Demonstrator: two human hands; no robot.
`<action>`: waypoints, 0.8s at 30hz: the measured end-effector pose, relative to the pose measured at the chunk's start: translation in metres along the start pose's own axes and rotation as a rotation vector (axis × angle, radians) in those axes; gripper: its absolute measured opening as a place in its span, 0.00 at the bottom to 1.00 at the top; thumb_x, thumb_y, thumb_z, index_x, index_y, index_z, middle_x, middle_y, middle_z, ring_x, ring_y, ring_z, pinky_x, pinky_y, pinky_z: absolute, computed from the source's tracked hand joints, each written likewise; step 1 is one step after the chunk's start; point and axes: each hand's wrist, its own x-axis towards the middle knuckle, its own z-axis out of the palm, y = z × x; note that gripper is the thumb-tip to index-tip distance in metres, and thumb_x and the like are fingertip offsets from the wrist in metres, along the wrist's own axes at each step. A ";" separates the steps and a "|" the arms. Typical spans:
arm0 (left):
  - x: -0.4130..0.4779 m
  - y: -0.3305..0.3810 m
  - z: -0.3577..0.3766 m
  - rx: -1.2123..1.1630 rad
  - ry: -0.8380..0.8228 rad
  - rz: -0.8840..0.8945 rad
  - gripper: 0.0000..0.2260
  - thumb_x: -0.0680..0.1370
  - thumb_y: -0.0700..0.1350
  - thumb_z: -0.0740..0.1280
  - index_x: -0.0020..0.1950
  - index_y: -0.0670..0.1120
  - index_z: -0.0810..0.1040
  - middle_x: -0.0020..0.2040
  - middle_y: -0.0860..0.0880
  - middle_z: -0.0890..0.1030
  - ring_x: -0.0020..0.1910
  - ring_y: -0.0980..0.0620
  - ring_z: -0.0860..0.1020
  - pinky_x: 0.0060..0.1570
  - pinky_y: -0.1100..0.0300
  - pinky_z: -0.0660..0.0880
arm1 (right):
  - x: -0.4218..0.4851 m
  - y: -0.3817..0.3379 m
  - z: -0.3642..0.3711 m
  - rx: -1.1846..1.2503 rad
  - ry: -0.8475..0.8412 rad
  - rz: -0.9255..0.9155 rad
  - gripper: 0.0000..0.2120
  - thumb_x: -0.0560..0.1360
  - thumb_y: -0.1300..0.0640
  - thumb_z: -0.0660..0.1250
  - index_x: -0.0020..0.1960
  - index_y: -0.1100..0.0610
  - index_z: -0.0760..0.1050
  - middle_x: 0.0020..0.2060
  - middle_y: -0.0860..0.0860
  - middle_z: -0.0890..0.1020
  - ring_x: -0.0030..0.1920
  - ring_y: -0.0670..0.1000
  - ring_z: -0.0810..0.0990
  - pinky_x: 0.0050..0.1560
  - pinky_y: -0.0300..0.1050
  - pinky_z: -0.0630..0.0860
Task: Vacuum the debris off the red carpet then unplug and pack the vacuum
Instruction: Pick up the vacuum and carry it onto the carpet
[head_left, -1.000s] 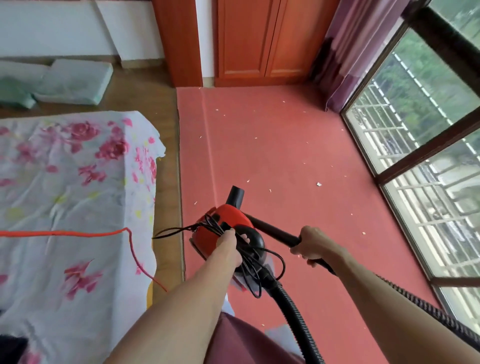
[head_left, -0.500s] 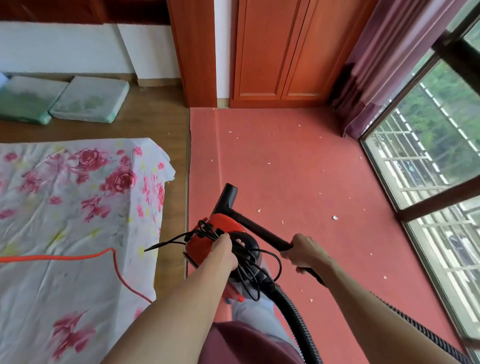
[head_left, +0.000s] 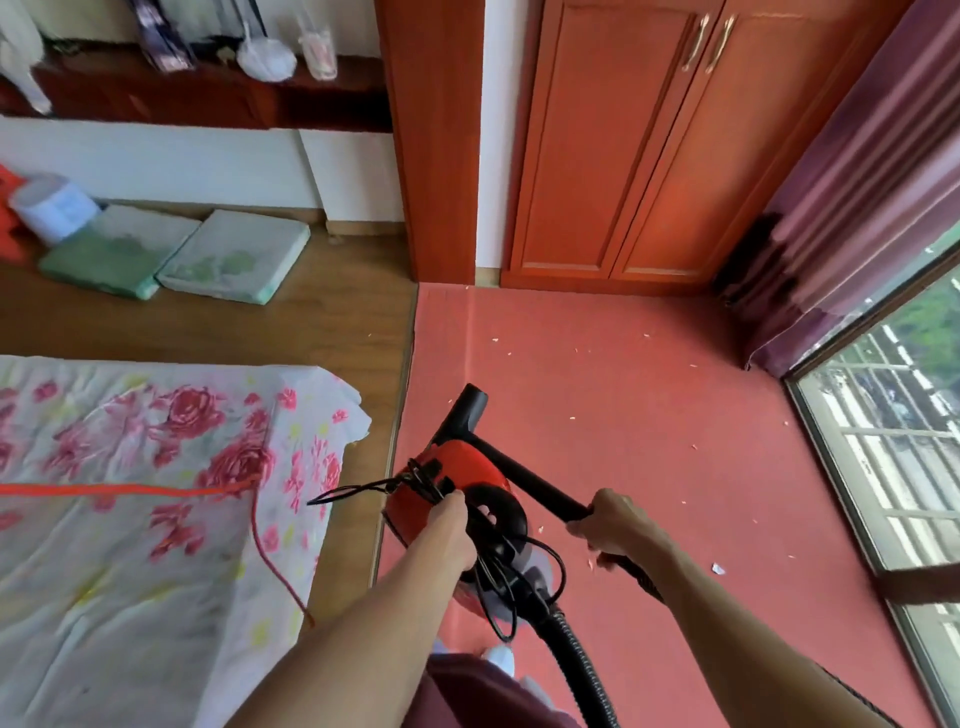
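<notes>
Red vacuum (head_left: 452, 467) is held above the left edge of the red carpet (head_left: 623, 405), beside the seam with the wooden floor (head_left: 260, 322). Left hand (head_left: 452, 525) grips its top, fingers curled over loops of black cord (head_left: 358, 488). Right hand (head_left: 605, 525) is clamped round the black tube (head_left: 535, 486) that crosses the body. The ribbed hose (head_left: 576, 654) trails down toward the person.

Pale debris (head_left: 718, 569) lies scattered across the carpet.

Left of the seam are a floral sheet (head_left: 130, 415) with an orange cable (head_left: 130, 489) lying across it, and two cushions (head_left: 234, 254) against the wall. A wardrobe (head_left: 623, 156) bounds the carpet's far end; a curtain (head_left: 857, 208) and a window (head_left: 893, 441) bound its right side.
</notes>
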 end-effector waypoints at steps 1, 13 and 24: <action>0.005 0.010 0.005 -0.008 -0.002 0.011 0.11 0.84 0.48 0.60 0.53 0.40 0.74 0.38 0.40 0.78 0.34 0.43 0.77 0.53 0.47 0.77 | 0.011 -0.004 -0.008 0.000 0.001 0.004 0.09 0.76 0.55 0.67 0.49 0.61 0.73 0.37 0.56 0.84 0.34 0.56 0.86 0.41 0.55 0.84; 0.112 0.129 0.091 0.055 0.027 -0.051 0.10 0.83 0.43 0.62 0.48 0.38 0.75 0.40 0.40 0.78 0.38 0.42 0.77 0.55 0.46 0.76 | 0.151 -0.042 -0.083 -0.129 -0.044 0.116 0.13 0.75 0.48 0.66 0.53 0.56 0.76 0.36 0.49 0.83 0.31 0.47 0.82 0.40 0.43 0.80; 0.196 0.267 0.205 0.053 0.028 -0.116 0.10 0.84 0.44 0.61 0.47 0.39 0.74 0.36 0.43 0.76 0.34 0.45 0.75 0.45 0.50 0.76 | 0.262 -0.121 -0.197 -0.289 0.005 0.261 0.17 0.80 0.47 0.61 0.63 0.57 0.72 0.56 0.53 0.79 0.45 0.53 0.75 0.43 0.43 0.70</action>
